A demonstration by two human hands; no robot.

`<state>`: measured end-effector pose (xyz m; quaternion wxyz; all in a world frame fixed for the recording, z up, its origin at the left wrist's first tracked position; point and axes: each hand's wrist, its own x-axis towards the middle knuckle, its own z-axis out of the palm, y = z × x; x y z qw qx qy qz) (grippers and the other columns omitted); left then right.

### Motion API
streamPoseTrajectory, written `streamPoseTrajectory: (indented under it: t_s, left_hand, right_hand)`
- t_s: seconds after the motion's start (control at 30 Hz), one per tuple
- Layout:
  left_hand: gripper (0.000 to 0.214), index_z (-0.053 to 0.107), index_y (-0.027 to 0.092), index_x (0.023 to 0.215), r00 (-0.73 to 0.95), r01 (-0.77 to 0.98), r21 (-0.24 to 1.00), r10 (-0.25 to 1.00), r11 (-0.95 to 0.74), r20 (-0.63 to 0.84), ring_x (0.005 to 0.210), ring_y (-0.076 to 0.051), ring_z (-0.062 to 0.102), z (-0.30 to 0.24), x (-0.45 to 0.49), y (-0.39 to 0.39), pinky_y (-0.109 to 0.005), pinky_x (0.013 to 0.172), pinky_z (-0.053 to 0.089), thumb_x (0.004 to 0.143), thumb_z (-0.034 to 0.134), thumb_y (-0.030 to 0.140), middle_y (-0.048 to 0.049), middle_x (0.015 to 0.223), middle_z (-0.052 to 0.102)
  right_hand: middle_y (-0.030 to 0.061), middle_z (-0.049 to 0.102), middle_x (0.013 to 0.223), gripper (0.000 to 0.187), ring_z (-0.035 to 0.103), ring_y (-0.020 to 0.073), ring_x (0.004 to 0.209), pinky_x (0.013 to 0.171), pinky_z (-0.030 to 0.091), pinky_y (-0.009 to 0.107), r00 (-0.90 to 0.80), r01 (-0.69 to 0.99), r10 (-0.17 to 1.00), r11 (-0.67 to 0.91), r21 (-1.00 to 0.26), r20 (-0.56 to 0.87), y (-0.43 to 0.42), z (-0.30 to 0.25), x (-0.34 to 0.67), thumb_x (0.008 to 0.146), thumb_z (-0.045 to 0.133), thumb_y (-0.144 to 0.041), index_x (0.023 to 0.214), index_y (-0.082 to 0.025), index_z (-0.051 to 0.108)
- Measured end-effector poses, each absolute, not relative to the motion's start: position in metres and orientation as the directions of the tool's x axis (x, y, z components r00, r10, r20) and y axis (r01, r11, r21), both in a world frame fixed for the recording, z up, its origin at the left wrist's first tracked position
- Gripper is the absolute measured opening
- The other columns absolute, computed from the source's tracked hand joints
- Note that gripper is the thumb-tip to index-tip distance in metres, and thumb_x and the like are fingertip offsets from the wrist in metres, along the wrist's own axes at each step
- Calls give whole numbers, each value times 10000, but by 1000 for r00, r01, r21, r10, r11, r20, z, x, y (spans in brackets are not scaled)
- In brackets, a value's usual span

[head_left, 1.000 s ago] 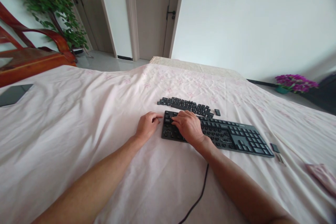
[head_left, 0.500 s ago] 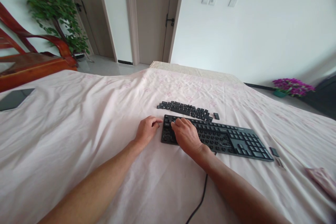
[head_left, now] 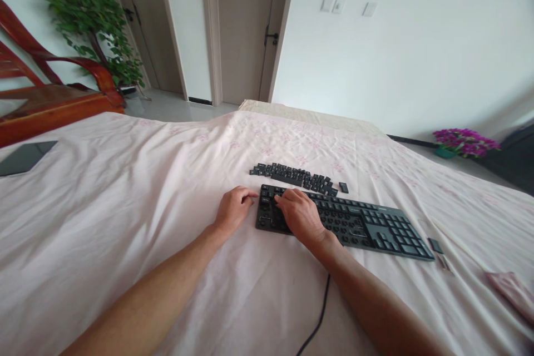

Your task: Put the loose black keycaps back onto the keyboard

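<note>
A black keyboard (head_left: 367, 222) lies on a pale pink sheet (head_left: 125, 200). Many of its keycaps are off, and several loose black keycaps (head_left: 296, 175) sit in rows just beyond it. My right hand (head_left: 298, 212) rests on the keyboard's left end, fingers curled down onto the keys near the top-left corner; what its fingertips hold, if anything, is hidden. My left hand (head_left: 233, 207) lies on the sheet against the keyboard's left edge, fingers curled with the forefinger touching that edge.
The keyboard's black cable (head_left: 319, 314) runs toward me between my arms. A lone keycap (head_left: 343, 187) and small dark pieces (head_left: 436, 246) lie by the keyboard. A folded cloth (head_left: 511, 286) is at right, a dark tablet (head_left: 25, 157) at far left. A red wooden chair (head_left: 50, 94) stands beyond.
My hands have barely shifted; the right hand's fingers stay pressed on the keyboard's top-left keys. The camera tilted slightly, moving the whole scene lower in view.
</note>
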<state>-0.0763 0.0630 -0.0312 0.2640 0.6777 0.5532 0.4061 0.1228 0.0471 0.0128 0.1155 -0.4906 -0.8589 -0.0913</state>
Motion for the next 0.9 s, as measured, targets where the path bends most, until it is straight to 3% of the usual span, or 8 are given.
streamPoseTrajectory:
  t_s: [0.37,0.67,0.77,0.9]
  left_hand:
    - [282,735,217,898,60,534,801,957,-271,284,886,-146,654,-34,-77,63,-245,813,513,766,524,84,-13,940,710]
    - [311,732,220,886,62,550,790,957,-269,283,890,-140,643,-33,-76,62,-241,847,493,767,487,71,-9,937,709]
    - [307,731,207,885,74,568,781,962,-258,264,894,-149,642,-29,-76,61,-256,851,489,766,485,68,-17,939,710]
    - [303,728,193,874,84,570,782,965,-251,248,914,-160,641,-27,-75,61,-270,854,484,760,482,56,-24,931,712]
  right_hand:
    - [48,584,866,168,486,180,840,752,343,291,-527,850,819,515,115,226,45,15,114,908,464,-164,880,-204,625]
    - [89,585,952,318,487,220,878,745,359,337,-541,836,820,499,230,188,26,16,107,832,478,-67,1123,-150,575]
    - [68,607,946,332,504,204,893,748,361,314,-564,825,810,544,152,159,33,24,117,819,485,-64,1091,-200,618]
    - [18,644,980,320,547,156,920,782,381,261,-492,851,846,517,-91,207,71,38,135,908,431,-176,1097,-291,661]
